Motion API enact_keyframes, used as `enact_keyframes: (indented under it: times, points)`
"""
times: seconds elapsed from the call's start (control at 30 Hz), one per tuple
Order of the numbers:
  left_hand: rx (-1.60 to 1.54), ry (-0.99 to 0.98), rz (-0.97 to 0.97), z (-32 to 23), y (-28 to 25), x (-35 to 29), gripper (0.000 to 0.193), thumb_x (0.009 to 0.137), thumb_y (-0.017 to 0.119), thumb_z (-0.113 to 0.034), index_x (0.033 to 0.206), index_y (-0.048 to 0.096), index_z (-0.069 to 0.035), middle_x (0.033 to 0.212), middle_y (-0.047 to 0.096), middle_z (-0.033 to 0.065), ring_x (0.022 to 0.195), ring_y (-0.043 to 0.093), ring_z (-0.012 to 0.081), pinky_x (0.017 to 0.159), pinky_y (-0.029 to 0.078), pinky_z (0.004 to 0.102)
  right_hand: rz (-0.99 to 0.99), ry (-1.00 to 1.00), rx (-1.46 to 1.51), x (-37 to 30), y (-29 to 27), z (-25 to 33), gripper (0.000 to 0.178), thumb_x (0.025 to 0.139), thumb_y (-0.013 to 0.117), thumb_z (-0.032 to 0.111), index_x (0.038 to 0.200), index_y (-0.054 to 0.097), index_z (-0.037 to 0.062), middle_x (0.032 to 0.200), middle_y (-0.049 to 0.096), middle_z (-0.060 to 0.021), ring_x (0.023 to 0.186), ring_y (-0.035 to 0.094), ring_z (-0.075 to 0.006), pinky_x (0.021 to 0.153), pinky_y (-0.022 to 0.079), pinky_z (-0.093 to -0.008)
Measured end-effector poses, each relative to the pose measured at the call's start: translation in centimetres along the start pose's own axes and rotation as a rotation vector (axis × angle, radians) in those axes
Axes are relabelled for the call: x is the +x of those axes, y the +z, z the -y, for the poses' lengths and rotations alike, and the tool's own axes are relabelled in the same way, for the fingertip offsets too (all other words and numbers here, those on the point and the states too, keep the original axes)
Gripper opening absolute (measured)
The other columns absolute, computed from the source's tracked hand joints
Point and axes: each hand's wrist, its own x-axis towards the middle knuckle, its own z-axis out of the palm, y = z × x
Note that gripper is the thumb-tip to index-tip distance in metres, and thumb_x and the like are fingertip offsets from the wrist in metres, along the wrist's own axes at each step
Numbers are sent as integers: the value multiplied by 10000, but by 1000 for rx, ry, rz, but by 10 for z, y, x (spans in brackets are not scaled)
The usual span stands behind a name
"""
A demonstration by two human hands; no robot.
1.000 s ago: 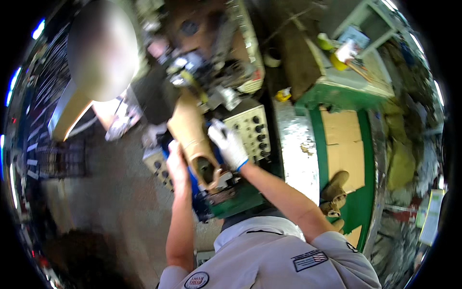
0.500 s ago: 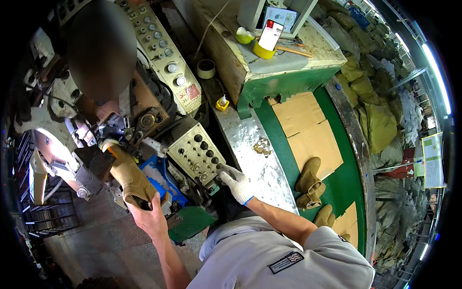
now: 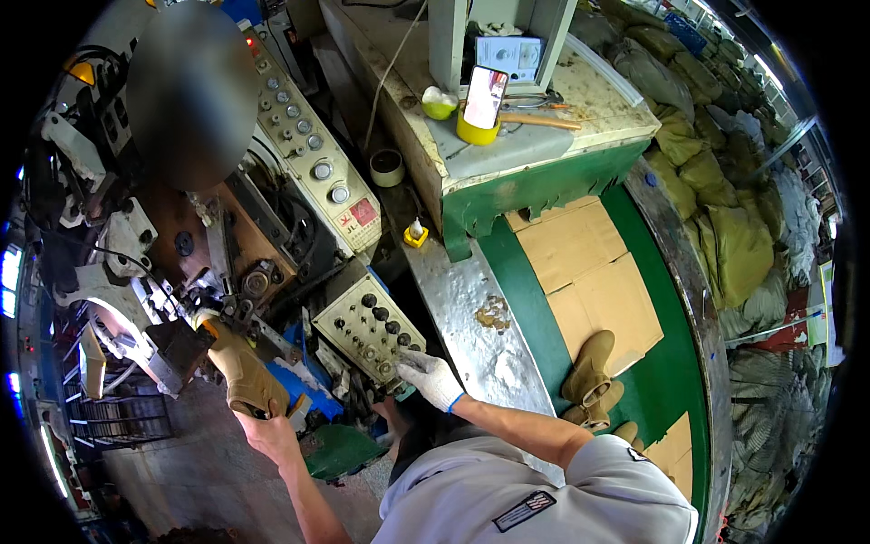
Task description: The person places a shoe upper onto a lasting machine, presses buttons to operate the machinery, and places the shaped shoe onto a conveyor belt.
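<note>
A tan boot (image 3: 243,367) lies slanted at the machine's clamping parts, its far end among them. Bare, my left hand (image 3: 268,433) grips the boot's near, open end, with the thumb by the opening. On my right hand (image 3: 433,381) is a white knitted glove with a blue cuff. Its fingertips are at the lower right edge of a cream control box (image 3: 349,313) with several dark knobs. They appear closed on a control knob (image 3: 385,369), which the fingers partly cover. Dark machine jaws (image 3: 178,349) stand left of the boot's far end.
A long control panel (image 3: 308,150) with round dials runs behind the box. Right of it stands a bench (image 3: 507,163) with a phone (image 3: 485,95) and yellow tape (image 3: 477,132). Several tan boots (image 3: 589,367) stand on a green surface with cardboard (image 3: 594,290). Piled sacks (image 3: 725,227) fill the far right.
The whole view has shifted slightly. My right hand has moved from the upper right knobs down along the box's edge. The left hand still holds the boot.
</note>
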Motion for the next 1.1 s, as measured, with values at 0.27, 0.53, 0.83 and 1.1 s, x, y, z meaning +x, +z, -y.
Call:
enact_keyframes:
  times: [0.27, 0.53, 0.83, 1.1]
  points:
    - [2, 16, -12, 0, 1, -2, 673, 814, 782, 13, 1435, 522, 1, 1280, 680, 265, 1193, 649, 470, 953, 524, 507, -57, 26, -89, -12, -32, 8, 547, 1008, 688, 294, 1431, 599, -40, 1274, 737, -145, 1076, 711, -168, 916, 557, -305]
    - [-31, -2, 33, 4, -12, 1, 759, 819, 795, -17, 1508, 488, -94, 1293, 688, 245, 1185, 659, 468, 964, 520, 516, -127, 85, 8, -49, -2, 9, 560, 1002, 690, 285, 1435, 592, -56, 1262, 740, -129, 977, 690, -136, 817, 558, -288]
    - [-19, -1, 125, 13, -23, 11, 708, 829, 787, -119, 1475, 494, -107, 1202, 708, 270, 1097, 677, 490, 908, 539, 528, -106, 6, -41, -58, 52, 24, 563, 997, 694, 258, 1438, 580, -73, 1310, 719, -160, 1053, 690, -152, 881, 563, -295]
    - [-511, -49, 192, 51, -44, 38, 473, 795, 761, 17, 1258, 664, 18, 1078, 773, 170, 964, 756, 324, 858, 581, 411, -75, -41, 93, -64, 67, 23, 571, 994, 732, 249, 1412, 582, -111, 1162, 744, -152, 945, 719, -145, 761, 572, -279]
